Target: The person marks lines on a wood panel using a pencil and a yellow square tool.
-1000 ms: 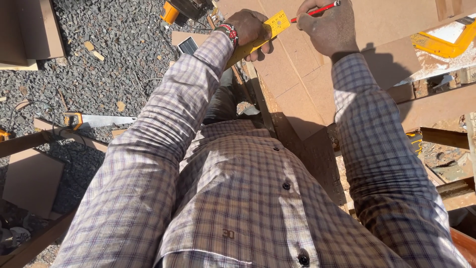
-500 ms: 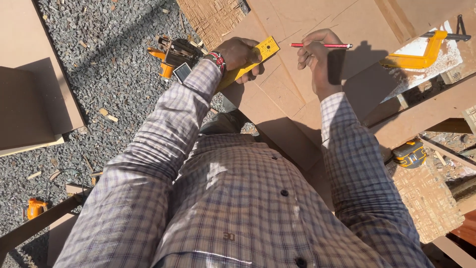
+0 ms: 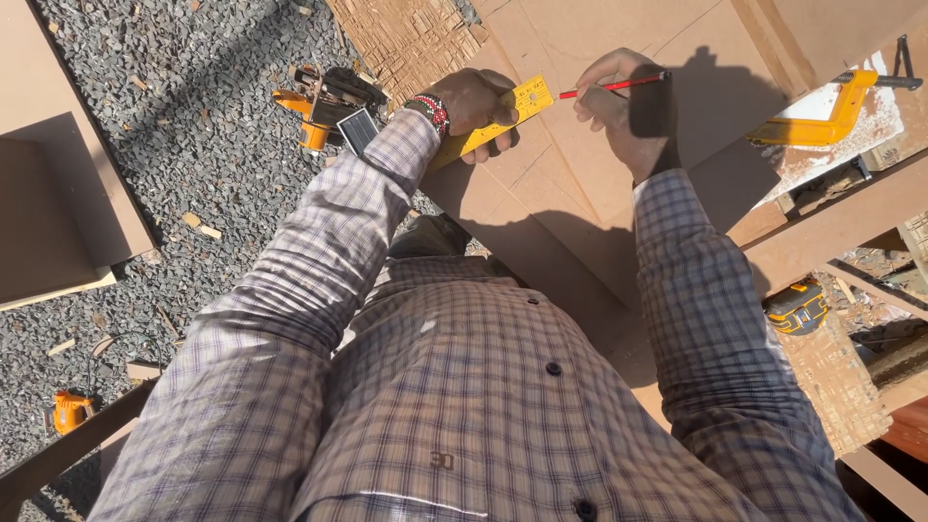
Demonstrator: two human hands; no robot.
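Two bare hands work at the top of our view, both over a broad flat brown fibreboard panel (image 3: 619,242) that runs from twelve o'clock down toward four. Our left hand (image 3: 476,101), a beaded red-and-white band at its wrist, lies at about eleven o'clock with fingers curled down over a flat yellow ruler (image 3: 503,118), pressing it onto the panel; the ruler's free end points toward one o'clock. Our right hand (image 3: 619,111), just beside it at twelve, pinches a thin red pencil (image 3: 611,88) between thumb and fingertips, the pencil lying nearly level with its tip next to the ruler's upper end. The hand's own dark shadow falls on the panel beside it.

No open container shows, so we cannot report any contents. At two o'clock a yellow bar clamp (image 3: 822,116) sits at the panel's far edge, with pale sawdust around it. At four o'clock, under a brown timber rail (image 3: 831,227), a black-and-yellow power tool (image 3: 797,307) lies low down. At ten o'clock an orange-and-black power saw (image 3: 324,101) rests on grey gravel (image 3: 193,145), near our left forearm. A plain brown board (image 3: 58,193) lies at nine o'clock, and a small orange tool (image 3: 70,411) at eight. Our checked shirt sleeves fill the lower frame and hide the panel's near edge.
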